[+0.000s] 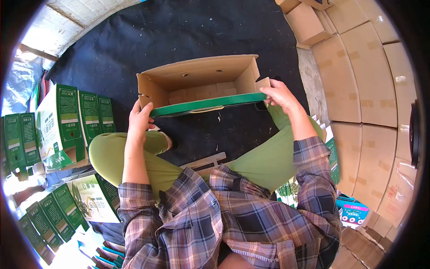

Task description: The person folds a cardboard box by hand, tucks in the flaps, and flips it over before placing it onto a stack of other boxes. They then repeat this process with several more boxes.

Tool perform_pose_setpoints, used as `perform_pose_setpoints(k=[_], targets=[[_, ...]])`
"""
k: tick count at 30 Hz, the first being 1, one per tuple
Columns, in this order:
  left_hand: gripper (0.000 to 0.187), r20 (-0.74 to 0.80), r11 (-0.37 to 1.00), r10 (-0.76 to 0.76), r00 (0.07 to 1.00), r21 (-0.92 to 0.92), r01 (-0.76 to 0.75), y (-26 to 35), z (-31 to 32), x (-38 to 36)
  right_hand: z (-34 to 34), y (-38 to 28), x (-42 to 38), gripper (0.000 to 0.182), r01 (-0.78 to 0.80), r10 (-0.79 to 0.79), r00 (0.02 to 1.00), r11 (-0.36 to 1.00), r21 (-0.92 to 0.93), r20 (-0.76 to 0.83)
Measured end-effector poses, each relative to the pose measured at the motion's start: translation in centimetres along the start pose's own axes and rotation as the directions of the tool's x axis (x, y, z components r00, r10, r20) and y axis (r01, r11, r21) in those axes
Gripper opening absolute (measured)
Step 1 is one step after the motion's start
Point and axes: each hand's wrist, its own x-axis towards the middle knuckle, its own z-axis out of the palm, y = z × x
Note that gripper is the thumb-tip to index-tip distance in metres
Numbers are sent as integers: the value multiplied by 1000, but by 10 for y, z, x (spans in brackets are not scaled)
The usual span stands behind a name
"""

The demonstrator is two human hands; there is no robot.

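Note:
A long cardboard box (201,71) with a green outer edge is held up between both hands, its open side facing me. Bare brown card lines the inside, and two small holes show in the far wall. At the left near corner, my left hand (139,117) grips the rim with the thumb over the edge. My right hand (281,95) pinches the right near corner, beside a small raised flap. My knees in green trousers lie below the box on either side.
Green and white printed boxes (67,125) stand in rows at left. Stacked brown cartons (340,80) form a wall at right. Black sheeting (201,27) covers the floor. A pink and blue box (353,211) sits at lower right.

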Motion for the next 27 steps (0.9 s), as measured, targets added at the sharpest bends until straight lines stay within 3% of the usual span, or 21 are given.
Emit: perform_pose_setpoints(k=[2,6,9,12,14,15,18,20,23,27], targets=[[56,82,993,82,993,-92,-74,4,-5,-10,-5,3,0,42,88,-90,991,996,29,96],[65,157,991,109,982,-95,-95,1,-11,-11,-4,4,-6,57,102,-118,989,980,171,89],[71,173,981,192,966,-67,-183,-1,-12,-10,-7,4,-4,60,67,-79,988,994,89,135],[74,201,966,256,946,-25,-256,-3,-12,-7,-6,5,-5,56,-12,12,1000,998,-66,8],[80,206,971,240,949,-27,-240,-7,-12,-3,-4,0,-11,49,-43,30,997,981,187,72],[80,206,970,241,949,-27,-240,-9,-11,-2,-5,1,-11,49,-42,29,997,981,187,72],[80,213,960,273,938,5,-281,-11,-13,-3,-5,6,-2,42,-16,15,1000,999,40,12],[82,226,935,319,920,83,-345,-10,-14,-3,-3,13,7,43,168,-177,982,979,-115,-70],[83,237,931,314,919,112,-347,-4,-14,-10,2,12,7,45,295,-299,953,951,-98,-37],[86,237,914,350,906,127,-386,-7,-13,-8,-2,-1,-5,57,135,-139,990,984,-114,-22]])
